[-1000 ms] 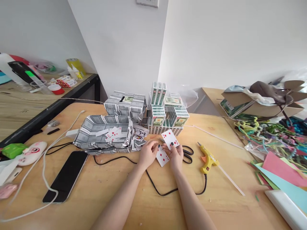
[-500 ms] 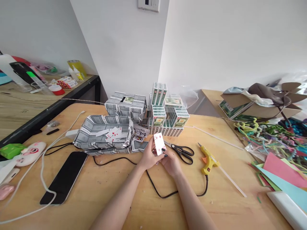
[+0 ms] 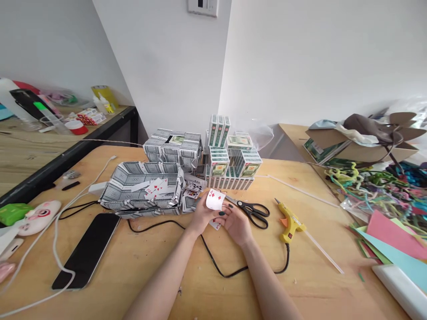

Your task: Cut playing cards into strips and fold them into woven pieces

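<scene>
Between my two hands is a playing card [image 3: 215, 199], a four of diamonds, bent into a curve. My left hand [image 3: 201, 217] is closed on the card's left side. From the right, the fingers of my right hand [image 3: 237, 223] are curled against the card's lower part. Another card [image 3: 215, 224] shows partly below my fingers. Left of my hands stands an open box made of playing cards [image 3: 116, 191], with loose cards [image 3: 156, 187] inside. Behind it is a second card-covered box [image 3: 173, 146]. Black-handled scissors [image 3: 251, 209] lie just right of my right hand.
Stacked card packs [image 3: 218, 162] stand behind my hands. A yellow glue gun [image 3: 291, 222] lies on the right, its black cord [image 3: 220, 271] crossing the table. A phone [image 3: 87, 251] and white cable are at left. Coloured paper [image 3: 396, 235] and pipe cleaners [image 3: 376, 186] fill the right side.
The card in my hands has gone from flat and upright to curved, its top bent over. My right fingers have shifted slightly, and a second card below now shows more.
</scene>
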Action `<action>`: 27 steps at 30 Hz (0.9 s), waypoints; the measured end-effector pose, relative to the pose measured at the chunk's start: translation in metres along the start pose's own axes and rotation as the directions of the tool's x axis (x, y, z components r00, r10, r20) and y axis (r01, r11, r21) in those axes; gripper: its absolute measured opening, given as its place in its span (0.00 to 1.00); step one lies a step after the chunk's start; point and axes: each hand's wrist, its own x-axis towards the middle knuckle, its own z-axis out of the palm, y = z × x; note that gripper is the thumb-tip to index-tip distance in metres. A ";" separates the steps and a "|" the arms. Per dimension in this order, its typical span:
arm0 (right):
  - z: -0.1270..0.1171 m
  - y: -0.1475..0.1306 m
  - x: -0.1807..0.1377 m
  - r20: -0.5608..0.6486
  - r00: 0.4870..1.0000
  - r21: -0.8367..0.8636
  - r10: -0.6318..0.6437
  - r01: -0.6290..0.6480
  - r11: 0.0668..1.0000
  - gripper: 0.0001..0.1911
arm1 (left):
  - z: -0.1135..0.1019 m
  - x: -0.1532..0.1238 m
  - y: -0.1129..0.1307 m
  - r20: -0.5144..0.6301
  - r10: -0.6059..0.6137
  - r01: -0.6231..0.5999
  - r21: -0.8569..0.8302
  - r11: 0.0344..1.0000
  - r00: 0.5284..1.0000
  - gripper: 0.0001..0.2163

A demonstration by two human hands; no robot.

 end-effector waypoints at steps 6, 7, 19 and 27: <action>0.004 0.009 -0.002 0.018 0.984 -0.233 -0.178 0.177 0.956 0.18 | 0.003 0.001 -0.006 -0.094 -0.135 0.126 -0.100 0.987 0.986 0.16; 0.005 0.011 -0.002 0.015 0.981 -0.286 -0.192 0.189 0.940 0.20 | 0.004 0.001 -0.007 -0.121 -0.165 0.155 -0.088 0.984 0.979 0.16; 0.004 0.010 0.000 -0.157 0.964 -0.370 -0.213 0.142 0.918 0.14 | 0.011 0.004 -0.018 -0.157 -0.155 0.154 -0.016 0.988 0.975 0.17; 0.006 0.010 0.001 -0.189 0.951 -0.374 -0.243 0.160 0.914 0.18 | 0.014 0.002 -0.019 -0.161 -0.130 0.136 0.032 0.990 0.978 0.15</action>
